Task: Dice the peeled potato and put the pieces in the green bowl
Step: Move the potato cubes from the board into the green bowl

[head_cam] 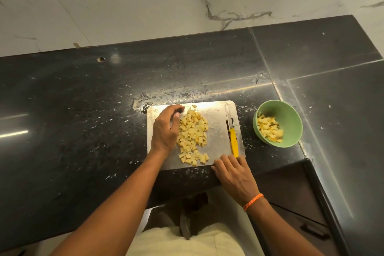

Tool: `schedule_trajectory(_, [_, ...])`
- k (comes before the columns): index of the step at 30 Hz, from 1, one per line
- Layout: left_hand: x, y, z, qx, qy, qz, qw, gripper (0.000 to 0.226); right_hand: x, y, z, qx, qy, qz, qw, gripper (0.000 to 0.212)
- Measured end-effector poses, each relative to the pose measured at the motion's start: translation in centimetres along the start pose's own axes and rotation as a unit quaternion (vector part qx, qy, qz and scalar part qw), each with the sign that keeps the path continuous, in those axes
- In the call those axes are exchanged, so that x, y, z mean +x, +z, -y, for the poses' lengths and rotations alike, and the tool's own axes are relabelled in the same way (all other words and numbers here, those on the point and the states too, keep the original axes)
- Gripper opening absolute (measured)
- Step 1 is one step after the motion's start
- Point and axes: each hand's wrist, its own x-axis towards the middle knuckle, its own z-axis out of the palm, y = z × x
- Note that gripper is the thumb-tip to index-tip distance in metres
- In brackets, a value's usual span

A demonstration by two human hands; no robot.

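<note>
Left hand sits on the left part of the board, fingers loosely curled, cupped against the left edge of the dice pile. It grips nothing; the fingertips arch over the pile's top-left corner.

Pile: pale yellow potato cubes, heaped mid-board, running from near the far edge down to the near edge. One stray cube lies apart at the far edge.

Knife lies flat on the board's right side, blade pointing away, yellow handle toward the person. No hand holds it.

Right hand rests at the board's near-right corner, fingers fairly straight, fingertips on the board's edge just beside the handle end. Cannot tell if it touches the handle. Orange cord bracelet on that wrist.

Bowl stands on the counter just right of the board, apart from it. Green, upright, holds a smaller batch of cubes heaped against its near-left wall.

Counter is dark stone, wet smears around the board. Marble-pattern wall behind.
</note>
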Motion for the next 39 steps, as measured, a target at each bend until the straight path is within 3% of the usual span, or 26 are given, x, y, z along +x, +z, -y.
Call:
schedule_trajectory(5, [-0.1, -0.1, -0.2, 0.022, 0.011, -0.006, 1.0, 0.03, 0.2, -0.1, 0.1, 0.022, 0.003, -0.007, 1.0, 0.025])
schedule_trajectory(10, [-0.1, -0.1, -0.4, 0.023, 0.009, -0.007, 1.0, 0.03, 5.6, -1.9, 0.8, 0.106, 0.043, -0.117, 0.986, 0.003])
schedule_trajectory(13, [-0.1, -0.2, -0.5, 0.021, 0.007, -0.006, 1.0, 0.032, 7.9, -1.6, 0.7, 0.118, 0.059, -0.116, 0.984, 0.024])
schedule_trajectory(16, [-0.2, -0.1, -0.5, 0.005, -0.004, -0.005, 1.0, 0.033, 7.6, -1.1, 1.1, 0.136, 0.079, -0.124, 0.98, 0.027])
schedule_trajectory(18, [-0.1, -0.1, -0.6, -0.009, -0.01, -0.008, 1.0, 0.034, 7.2, -0.5, 2.4, 0.137, 0.023, -0.117, 0.983, 0.029])
schedule_trajectory(21, [0.0, -0.4, -1.0, -0.046, -0.022, -0.016, 0.999, 0.035, 7.4, 0.8, 4.2, 0.058, -0.121, -0.042, 0.99, 0.045])
schedule_trajectory(25, [0.0, -0.7, -1.1, -0.053, -0.019, -0.003, 0.998, 0.036, 9.7, 1.5, 2.9, -0.014, -0.138, -0.054, 0.989, 0.042])
schedule_trajectory(29, [-0.1, -0.5, -0.5, -0.019, -0.005, 0.01, 1.0, 0.034, 11.2, 1.0, 0.3, 0.002, -0.088, -0.076, 0.993, 0.03])
schedule_trajectory(33, [0.0, -0.3, -0.8, 0.002, 0.01, 0.0, 1.0, 0.035, 11.5, -0.4, -0.7, 0.155, 0.061, -0.117, 0.979, 0.02])
schedule_trajectory(36, [-0.1, 1.0, -1.6, 0.025, -0.002, -0.025, 0.999, 0.036, 13.6, -1.1, -0.5, 0.262, 0.179, -0.128, 0.94, 0.027])
schedule_trajectory(39, [-0.3, 2.6, -2.4, 0.03, -0.023, -0.044, 0.998, 0.039, 15.9, -0.9, 0.2, 0.307, 0.166, -0.068, 0.935, 0.039])
